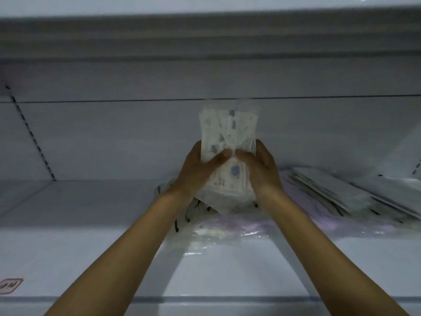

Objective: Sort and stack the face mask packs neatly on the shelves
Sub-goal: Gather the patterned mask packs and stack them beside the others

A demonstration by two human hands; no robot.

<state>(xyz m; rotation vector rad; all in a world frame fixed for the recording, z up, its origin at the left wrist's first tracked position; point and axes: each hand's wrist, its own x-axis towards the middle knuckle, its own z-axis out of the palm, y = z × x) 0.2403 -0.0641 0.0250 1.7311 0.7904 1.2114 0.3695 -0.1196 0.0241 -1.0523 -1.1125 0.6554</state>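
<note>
**Squaring up a floppy bundle of mask packs**

Both hands are wrapped around an upright bundle of clear-plastic face mask packs with small blue-grey prints (228,142), held just above the white metal shelf (91,201), over a loose heap of more clear-wrapped packs (218,231). The left hand (200,167) grips the bundle's left edge, the right hand (262,167) the right, thumbs meeting across the front.

My guess on handling: light, soft, and slippery film-on-film, so the packs will want to fan out. Squeezing both long edges low down, like here, seems right; tapping the bottom on the shelf should align them.

Hard to read: the fingers behind the bundle are hidden, the print is blurred, and the slanted row of pale flat packs (330,190) at right runs out of view.
</note>
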